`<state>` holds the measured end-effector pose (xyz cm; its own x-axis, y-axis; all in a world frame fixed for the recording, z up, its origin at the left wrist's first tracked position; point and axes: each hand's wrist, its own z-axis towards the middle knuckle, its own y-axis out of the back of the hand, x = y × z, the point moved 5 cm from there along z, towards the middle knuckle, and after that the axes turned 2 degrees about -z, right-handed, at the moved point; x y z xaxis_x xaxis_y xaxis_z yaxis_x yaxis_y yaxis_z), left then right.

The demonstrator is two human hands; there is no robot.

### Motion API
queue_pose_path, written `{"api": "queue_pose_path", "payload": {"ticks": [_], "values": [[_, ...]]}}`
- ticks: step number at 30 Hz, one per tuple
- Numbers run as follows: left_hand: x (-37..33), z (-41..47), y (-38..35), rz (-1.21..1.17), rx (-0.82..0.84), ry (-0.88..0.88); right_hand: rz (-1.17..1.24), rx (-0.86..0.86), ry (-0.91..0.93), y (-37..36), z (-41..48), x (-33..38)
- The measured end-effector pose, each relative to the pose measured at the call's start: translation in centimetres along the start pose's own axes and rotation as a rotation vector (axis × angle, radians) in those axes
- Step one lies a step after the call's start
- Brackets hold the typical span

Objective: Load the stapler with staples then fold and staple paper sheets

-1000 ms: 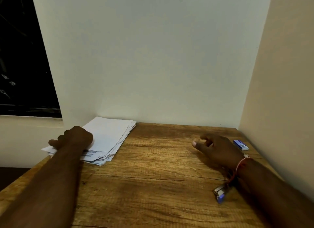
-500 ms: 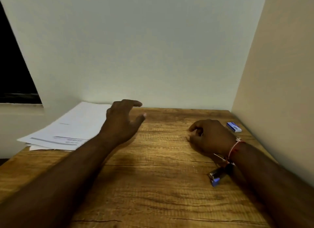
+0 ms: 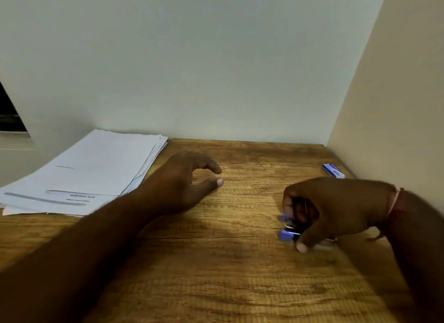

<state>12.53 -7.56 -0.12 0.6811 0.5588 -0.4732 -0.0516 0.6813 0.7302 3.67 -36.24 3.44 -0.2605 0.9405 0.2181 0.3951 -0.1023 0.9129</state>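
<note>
Mostly, the stapler (image 3: 287, 229) is hidden: only its blue front end and a glint of metal are seen below the curled fingers of the right hand (image 3: 336, 207). That part is blurred, so it cannot be told whether the stapler is lifted or rests on the table (image 3: 240, 286). The right forearm is cut off at the frame's right edge, and a red thread (image 3: 395, 202) is worn at the wrist.

The stapler is gripped by the right hand near the table's right edge, with the fingers wrapped over its top and the thumb set at its near side. The left hand (image 3: 185, 181) is held well apart from it, around the middle of the table, with nothing in it; thumb and forefinger are bent loosely toward each other with a gap between them.

A stack of paper sheets (image 3: 96, 171) is laid at the far left corner, just beside the left hand, its near corner partly covered by the left forearm. A small blue staple box (image 3: 333, 170) is seen at the far right corner, beyond the right hand.
</note>
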Motion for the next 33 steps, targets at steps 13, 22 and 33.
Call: {"api": "queue_pose_path", "payload": {"ticks": [13, 22, 33], "values": [[0.3, -0.1, -0.7, -0.073, 0.042, 0.146, 0.201, -0.872, -0.351, 0.3, 6.2, -5.0], [0.0, -0.4, -0.4, -0.111, 0.053, 0.219, 0.137, -0.619, -0.637, -0.1, 4.7, -7.9], [0.0, -0.8, -0.2, -0.093, 0.050, 0.295, 0.320, -0.766, -0.404, -1.1, 5.8, -4.3]]}}
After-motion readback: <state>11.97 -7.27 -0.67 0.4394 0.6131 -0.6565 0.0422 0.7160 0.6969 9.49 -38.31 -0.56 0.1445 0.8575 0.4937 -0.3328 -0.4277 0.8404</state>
